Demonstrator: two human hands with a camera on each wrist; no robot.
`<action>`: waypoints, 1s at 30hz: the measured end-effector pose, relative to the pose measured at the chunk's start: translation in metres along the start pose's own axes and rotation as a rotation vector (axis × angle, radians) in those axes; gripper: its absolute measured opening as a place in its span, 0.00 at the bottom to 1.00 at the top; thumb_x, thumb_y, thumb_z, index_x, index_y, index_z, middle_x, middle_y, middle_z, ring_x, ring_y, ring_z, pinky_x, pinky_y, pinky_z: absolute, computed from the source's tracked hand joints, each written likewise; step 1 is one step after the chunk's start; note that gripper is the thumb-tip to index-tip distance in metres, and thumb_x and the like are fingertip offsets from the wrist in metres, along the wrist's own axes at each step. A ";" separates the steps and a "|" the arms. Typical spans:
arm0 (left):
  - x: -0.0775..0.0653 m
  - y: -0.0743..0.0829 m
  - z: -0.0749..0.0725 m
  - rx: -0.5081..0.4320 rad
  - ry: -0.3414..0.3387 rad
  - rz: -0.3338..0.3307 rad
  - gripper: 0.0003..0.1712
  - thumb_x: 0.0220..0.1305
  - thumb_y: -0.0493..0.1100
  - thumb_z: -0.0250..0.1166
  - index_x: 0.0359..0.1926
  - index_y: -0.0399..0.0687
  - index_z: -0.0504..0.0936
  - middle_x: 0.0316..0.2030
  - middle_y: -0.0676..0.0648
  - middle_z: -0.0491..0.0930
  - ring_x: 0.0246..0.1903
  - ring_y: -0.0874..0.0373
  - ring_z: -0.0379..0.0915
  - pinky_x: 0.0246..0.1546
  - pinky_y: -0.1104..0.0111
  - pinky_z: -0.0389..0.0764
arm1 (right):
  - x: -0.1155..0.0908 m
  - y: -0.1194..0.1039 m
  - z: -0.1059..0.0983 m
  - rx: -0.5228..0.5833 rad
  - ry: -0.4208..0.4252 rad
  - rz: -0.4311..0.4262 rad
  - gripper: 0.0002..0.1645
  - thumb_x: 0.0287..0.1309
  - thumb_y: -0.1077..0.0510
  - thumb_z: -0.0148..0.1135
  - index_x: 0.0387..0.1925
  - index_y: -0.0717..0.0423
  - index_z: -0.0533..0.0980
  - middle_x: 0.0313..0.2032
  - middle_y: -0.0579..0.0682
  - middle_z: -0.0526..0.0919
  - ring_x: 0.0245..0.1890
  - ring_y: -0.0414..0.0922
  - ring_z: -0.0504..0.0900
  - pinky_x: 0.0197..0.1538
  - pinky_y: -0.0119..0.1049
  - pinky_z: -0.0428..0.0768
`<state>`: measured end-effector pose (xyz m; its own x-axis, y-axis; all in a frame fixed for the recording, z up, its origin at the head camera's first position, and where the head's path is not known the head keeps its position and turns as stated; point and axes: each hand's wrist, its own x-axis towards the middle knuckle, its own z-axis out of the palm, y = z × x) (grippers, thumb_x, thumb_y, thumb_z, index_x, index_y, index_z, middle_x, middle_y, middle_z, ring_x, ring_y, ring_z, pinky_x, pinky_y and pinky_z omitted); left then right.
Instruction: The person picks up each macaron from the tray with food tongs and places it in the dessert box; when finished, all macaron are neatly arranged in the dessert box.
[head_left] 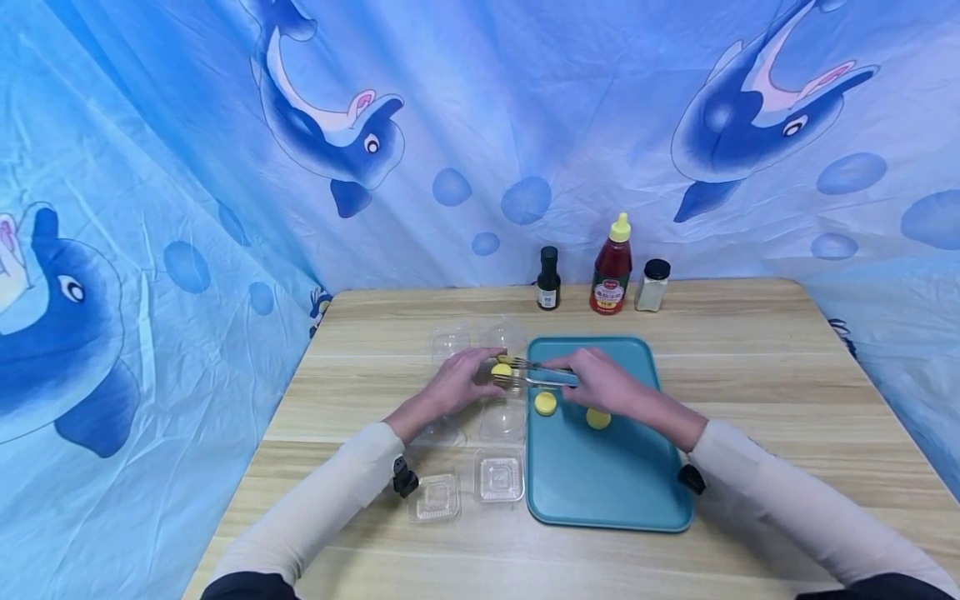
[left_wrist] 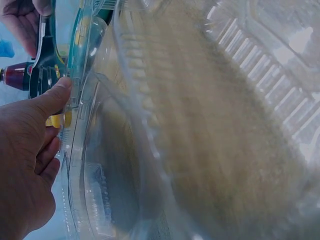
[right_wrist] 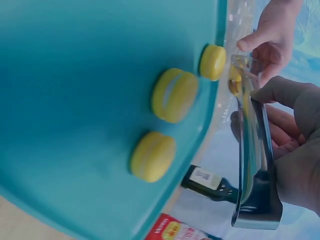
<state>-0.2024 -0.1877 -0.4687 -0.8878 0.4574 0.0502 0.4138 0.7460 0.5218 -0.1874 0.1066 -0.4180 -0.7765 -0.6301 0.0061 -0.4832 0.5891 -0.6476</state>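
Note:
My right hand (head_left: 602, 382) grips metal tongs (right_wrist: 257, 170), their tips pointing left toward my other hand. A yellow macaron (head_left: 501, 370) shows at the tong tips, over a clear plastic container. The left hand (head_left: 459, 382) reaches round that container, thumb on the near side and forefinger on the far side. In the left wrist view its thumb lies at the clear container's edge (left_wrist: 75, 95), with the other fingers bent below. Further yellow macarons (right_wrist: 175, 95) lie on the blue-green tray (head_left: 600, 483); my right hand partly hides them in the head view.
Several clear containers (head_left: 498, 479) stand in two columns left of the tray. Along the table's back edge are a small dark bottle (head_left: 548, 283), a red sauce bottle (head_left: 611, 271) with a yellow cap, and a black-lidded jar (head_left: 652, 287). A dolphin-print curtain (head_left: 480, 125) hangs behind.

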 end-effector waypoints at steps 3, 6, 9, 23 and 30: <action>0.000 0.000 0.000 0.009 0.004 0.005 0.49 0.59 0.54 0.81 0.77 0.48 0.71 0.72 0.43 0.75 0.72 0.43 0.69 0.75 0.43 0.65 | 0.003 -0.007 -0.002 -0.027 -0.021 0.006 0.30 0.64 0.71 0.70 0.68 0.61 0.79 0.58 0.64 0.86 0.15 0.39 0.73 0.19 0.27 0.72; 0.000 0.001 0.000 0.012 0.005 0.007 0.48 0.59 0.54 0.81 0.76 0.48 0.71 0.71 0.44 0.76 0.72 0.43 0.69 0.75 0.43 0.65 | 0.005 -0.012 -0.004 -0.030 -0.044 0.031 0.31 0.64 0.71 0.70 0.68 0.62 0.78 0.60 0.63 0.84 0.16 0.39 0.75 0.19 0.27 0.73; 0.000 0.001 0.000 0.016 0.000 0.009 0.48 0.59 0.53 0.81 0.76 0.48 0.72 0.71 0.44 0.76 0.72 0.43 0.69 0.75 0.43 0.65 | 0.007 -0.015 -0.005 -0.035 -0.055 0.041 0.31 0.64 0.72 0.70 0.68 0.62 0.78 0.60 0.63 0.84 0.16 0.39 0.75 0.19 0.26 0.72; 0.000 0.000 -0.001 0.017 -0.012 0.012 0.48 0.59 0.52 0.81 0.77 0.48 0.71 0.73 0.45 0.74 0.73 0.44 0.67 0.76 0.44 0.65 | 0.004 -0.019 -0.009 -0.045 -0.063 0.024 0.31 0.64 0.71 0.70 0.69 0.64 0.77 0.65 0.64 0.81 0.15 0.39 0.75 0.19 0.26 0.72; 0.000 0.000 0.000 0.012 -0.010 0.023 0.46 0.60 0.51 0.81 0.75 0.50 0.73 0.73 0.47 0.74 0.74 0.46 0.66 0.77 0.46 0.63 | -0.014 -0.017 -0.023 -0.051 -0.041 0.036 0.36 0.62 0.70 0.72 0.71 0.65 0.74 0.68 0.65 0.78 0.16 0.38 0.77 0.20 0.30 0.75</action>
<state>-0.2023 -0.1881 -0.4684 -0.8763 0.4787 0.0536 0.4362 0.7413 0.5101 -0.1776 0.1174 -0.3894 -0.7770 -0.6275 -0.0489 -0.4758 0.6365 -0.6070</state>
